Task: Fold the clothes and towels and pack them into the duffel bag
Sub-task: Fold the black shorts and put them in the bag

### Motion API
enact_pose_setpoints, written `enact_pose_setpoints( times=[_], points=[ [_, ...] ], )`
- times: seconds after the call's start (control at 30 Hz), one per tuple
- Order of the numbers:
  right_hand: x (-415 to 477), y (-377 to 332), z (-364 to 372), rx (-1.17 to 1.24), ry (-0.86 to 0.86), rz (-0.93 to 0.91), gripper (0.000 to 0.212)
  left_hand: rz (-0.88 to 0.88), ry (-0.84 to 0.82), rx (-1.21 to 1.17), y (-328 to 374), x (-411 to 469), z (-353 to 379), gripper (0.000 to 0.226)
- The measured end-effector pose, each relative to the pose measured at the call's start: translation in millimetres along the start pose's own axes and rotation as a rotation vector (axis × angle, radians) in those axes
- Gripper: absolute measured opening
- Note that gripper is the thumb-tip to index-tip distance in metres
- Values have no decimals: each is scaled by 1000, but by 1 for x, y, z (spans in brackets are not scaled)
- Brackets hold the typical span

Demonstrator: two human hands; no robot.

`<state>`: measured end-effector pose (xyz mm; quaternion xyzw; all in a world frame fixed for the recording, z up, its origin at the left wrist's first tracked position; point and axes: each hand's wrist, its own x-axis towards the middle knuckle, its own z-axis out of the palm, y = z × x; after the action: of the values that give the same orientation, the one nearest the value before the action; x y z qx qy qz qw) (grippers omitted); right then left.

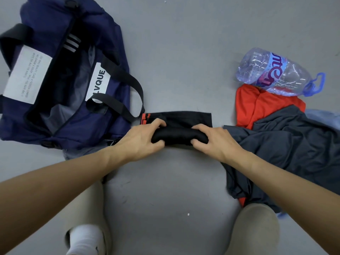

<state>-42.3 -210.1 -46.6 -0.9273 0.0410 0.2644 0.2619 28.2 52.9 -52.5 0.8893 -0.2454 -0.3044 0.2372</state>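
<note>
A black garment [184, 117] with red stripes at its left end lies on the grey floor [174, 181], in the middle, straight in front of the person. Its near part is rolled into a thick tube, while the far part lies flat on the floor.

The left hand [141, 138] holds the left end of the roll. Its grip is curled round the cloth, with the fingers over the top and the thumb at the near side. The right hand [213, 142] holds the right end the same way, its grip wrapped close about the roll. Both grips are tight on the cloth, not spread.

A navy duffel bag [110, 43] lies open on the floor to the left, its black handles falling toward the black garment and just beside its striped end.

To the right lies a heap with a dark grey garment [294, 140] on top of an orange garment [261, 107], and a pale blue cloth [323, 116] shows at the far right edge. A clear plastic bottle [276, 72] lies on its side at the far end of the orange garment.
</note>
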Motion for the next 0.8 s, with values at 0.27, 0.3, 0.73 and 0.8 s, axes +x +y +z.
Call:
enact_pose_setpoints(
  times=[0.27,0.3,0.73,0.8],
  points=[
    [-1,9,7,-25,41,171,50,-213,-1,-275,-7,9,-5,26],
    [-1,11,4,-90,65,176,54,-243,31,-256,-9,9,-5,28],
    [-2,-15,32,-510,10,-385,76,197,466,413,-12,-6,-2,38],
    [-13,-21,37,-415,-44,-288,74,168,458,354,-15,-19,3,40]
  ],
)
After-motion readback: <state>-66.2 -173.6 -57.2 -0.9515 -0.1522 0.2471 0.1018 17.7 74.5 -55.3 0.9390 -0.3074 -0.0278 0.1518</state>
